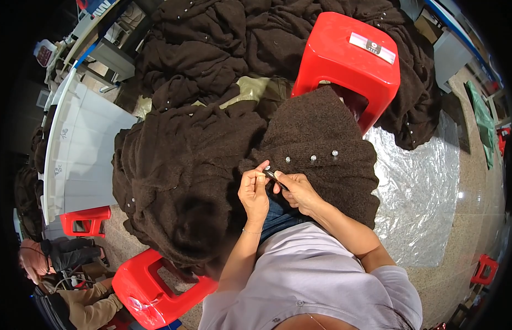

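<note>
head: fisheye, head-worn; looking steeply down; close above the shirt (305, 264)

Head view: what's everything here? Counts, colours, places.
Knit cloth: count unclear, dark brown, lap and beyond
Buttons: at least four, silvery, on lap cloth
Slim tool: one, black, centre
Stools: at least four, red, around
Flat item: one, pinkish, upper stool
Bin: one, white, left
Plastic sheet: one, clear, right
Draped item: one, green, far right
People: at least two, varied clothes, lower left
Edge clutter: uncountable, mixed, rim
Shirt: one, pale, bottom
Left hand: one, bare, near buttons
Right hand: one, bare, gripping tool
</note>
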`<state>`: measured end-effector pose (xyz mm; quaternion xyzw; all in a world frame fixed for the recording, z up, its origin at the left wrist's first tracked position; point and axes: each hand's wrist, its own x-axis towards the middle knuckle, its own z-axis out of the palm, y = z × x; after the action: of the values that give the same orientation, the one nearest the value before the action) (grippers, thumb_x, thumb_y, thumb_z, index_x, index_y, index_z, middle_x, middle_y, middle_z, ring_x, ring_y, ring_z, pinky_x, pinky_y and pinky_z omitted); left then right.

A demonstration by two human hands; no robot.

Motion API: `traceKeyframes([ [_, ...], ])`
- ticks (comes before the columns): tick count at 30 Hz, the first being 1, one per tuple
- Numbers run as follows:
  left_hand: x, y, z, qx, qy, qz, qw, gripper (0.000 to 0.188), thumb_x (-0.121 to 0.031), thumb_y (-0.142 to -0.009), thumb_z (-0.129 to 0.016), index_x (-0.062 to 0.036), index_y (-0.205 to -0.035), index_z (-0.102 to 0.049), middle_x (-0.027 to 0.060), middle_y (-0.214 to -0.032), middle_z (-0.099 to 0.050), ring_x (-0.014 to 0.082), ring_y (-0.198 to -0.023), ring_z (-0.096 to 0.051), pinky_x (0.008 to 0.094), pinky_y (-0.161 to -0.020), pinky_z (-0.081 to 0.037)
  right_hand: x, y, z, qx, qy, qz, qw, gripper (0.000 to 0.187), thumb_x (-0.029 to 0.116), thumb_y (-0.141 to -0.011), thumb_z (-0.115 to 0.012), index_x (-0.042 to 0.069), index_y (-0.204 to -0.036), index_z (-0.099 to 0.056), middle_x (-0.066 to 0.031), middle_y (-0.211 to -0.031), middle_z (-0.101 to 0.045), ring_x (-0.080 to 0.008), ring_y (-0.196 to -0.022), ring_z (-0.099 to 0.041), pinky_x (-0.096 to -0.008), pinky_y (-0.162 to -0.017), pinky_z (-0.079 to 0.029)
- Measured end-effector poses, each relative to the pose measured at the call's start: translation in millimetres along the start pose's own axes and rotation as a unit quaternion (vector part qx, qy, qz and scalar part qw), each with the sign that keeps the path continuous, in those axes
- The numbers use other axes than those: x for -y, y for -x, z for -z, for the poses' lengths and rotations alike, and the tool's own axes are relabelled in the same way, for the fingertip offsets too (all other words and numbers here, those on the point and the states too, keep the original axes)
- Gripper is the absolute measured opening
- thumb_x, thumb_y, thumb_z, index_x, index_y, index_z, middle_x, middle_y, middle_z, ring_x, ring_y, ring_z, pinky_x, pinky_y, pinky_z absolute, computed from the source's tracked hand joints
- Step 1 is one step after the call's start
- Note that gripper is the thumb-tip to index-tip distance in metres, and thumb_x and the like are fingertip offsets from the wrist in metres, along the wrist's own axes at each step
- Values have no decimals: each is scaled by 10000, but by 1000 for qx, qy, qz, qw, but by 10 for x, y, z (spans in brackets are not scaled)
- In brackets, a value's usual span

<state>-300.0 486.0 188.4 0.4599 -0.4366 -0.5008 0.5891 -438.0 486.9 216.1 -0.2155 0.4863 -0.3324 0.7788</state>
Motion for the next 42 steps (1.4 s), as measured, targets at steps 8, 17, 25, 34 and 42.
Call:
traceKeyframes([
  [8, 81, 6, 72, 10, -29, -15, 999, 62, -24, -994, -492, -6, -1022, -545, 242, -1230, -608, 104, -898, -613, 254, -801, -533, 16, 25, -8, 13, 19, -2, 1000, 455, 432, -991, -511, 70, -725, -579, 86, -469, -321, -21, -373, -203, -223, -367, -124],
  [17, -9, 25, -13, -19, 17, 0, 1000, 54, 6, -976, -512, -16, -991, -559, 168, -1206, -648, 52, -851, -573, 190, -752, -487, 56, 46, -14, 10, 8, -15, 1000, 463, 417, -1005, -486, 59, -726, -576, 90, -469, -300, -27, -371, -196, -226, -368, -125],
  [25, 30, 59, 22, -9, -18, 2, 1000, 61, -4, -983, -497, -17, -1012, -549, 170, -1225, -636, 104, -971, -606, 248, -829, -516, 21, 22, 3, 6, -29, -18, 999, 455, 417, -993, -513, 58, -721, -582, 84, -463, -304, -31, -369, -200, -229, -366, -125],
  [34, 49, 74, 26, -22, 39, 35, 998, 75, -6, -991, -478, -24, -1019, -545, 180, -1260, -613, 112, -1003, -598, 253, -843, -516, -15, 24, 10, 5, -9, -18, 1000, 454, 434, -983, -518, 73, -712, -568, 93, -475, -320, -26, -371, -200, -230, -366, -119],
  [42, 52, 77, 33, -19, 29, 24, 999, 81, 0, -993, -468, -12, -1025, -541, 190, -1268, -604, 137, -1044, -597, 284, -876, -522, -41, 27, 9, 7, -26, -35, 999, 457, 423, -992, -516, 55, -728, -579, 80, -463, -305, -28, -367, -196, -226, -357, -119],
])
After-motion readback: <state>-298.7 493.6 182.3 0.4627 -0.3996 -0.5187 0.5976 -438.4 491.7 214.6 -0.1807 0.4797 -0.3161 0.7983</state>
